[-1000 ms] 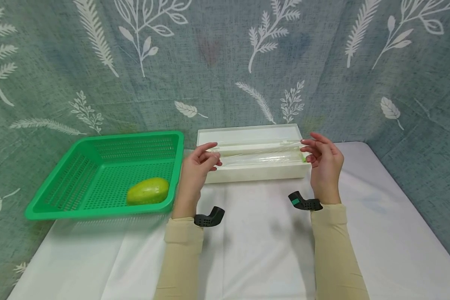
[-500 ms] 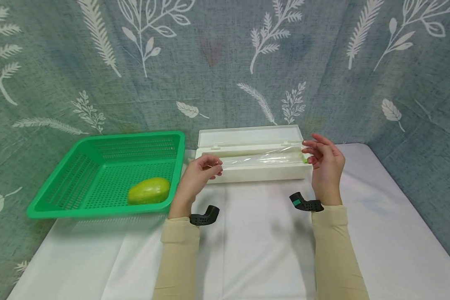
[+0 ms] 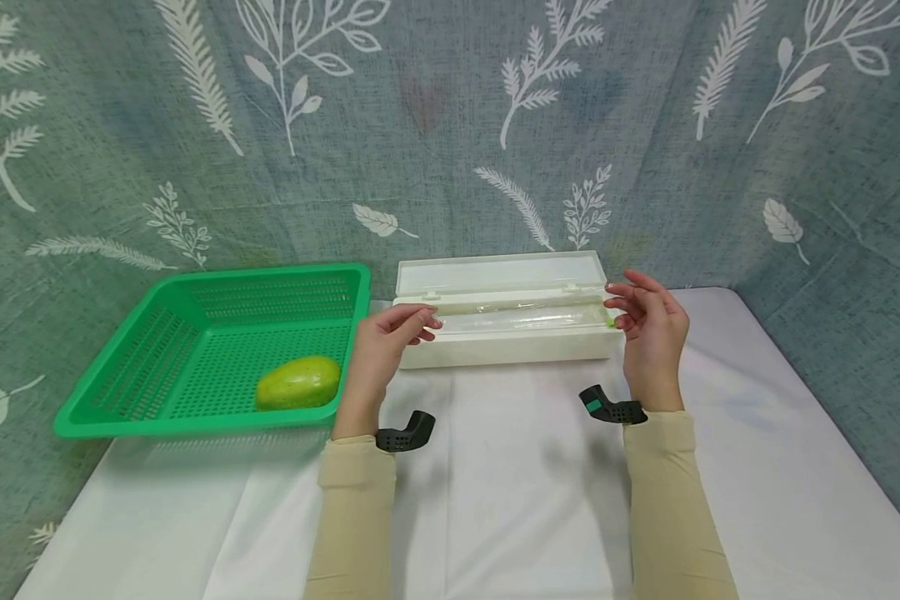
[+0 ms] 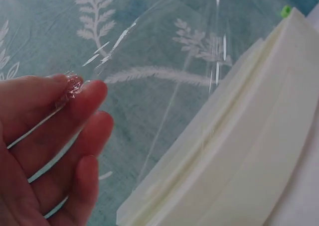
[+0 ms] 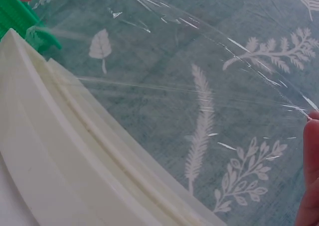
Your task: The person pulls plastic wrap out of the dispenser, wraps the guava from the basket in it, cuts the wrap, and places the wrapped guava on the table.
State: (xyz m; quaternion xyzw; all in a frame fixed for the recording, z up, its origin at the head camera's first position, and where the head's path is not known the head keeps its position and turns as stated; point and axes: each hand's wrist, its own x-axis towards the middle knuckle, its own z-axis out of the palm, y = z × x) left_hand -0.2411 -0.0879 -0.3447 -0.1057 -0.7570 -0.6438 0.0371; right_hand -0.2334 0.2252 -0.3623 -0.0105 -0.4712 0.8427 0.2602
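Note:
A white cling film dispenser box (image 3: 510,350) stands at the back middle, its lid (image 3: 498,273) raised. Clear cling film (image 3: 528,318) spans the box top between both hands. My left hand (image 3: 384,346) pinches a bunched corner of the film between thumb and index finger; the left wrist view shows that crumpled bit (image 4: 75,84) at the fingertips. At the opposite end my right hand (image 3: 654,337) pinches the film's other corner, with its remaining fingers spread. In the right wrist view a taut film edge (image 5: 239,59) runs up to the fingertips (image 5: 312,124).
To the left stands a green plastic basket (image 3: 67,423) with a yellow-green papaya (image 3: 298,383) inside. A small bright green piece (image 3: 612,322) shows at the box's right end. White cloth (image 3: 510,500) covers the table; a leaf-patterned curtain (image 3: 435,125) hangs behind.
My left hand first came down and toward me with its film corner, then rose slightly and shifted left, drawing the film straighter. The right hand stays nearly still.

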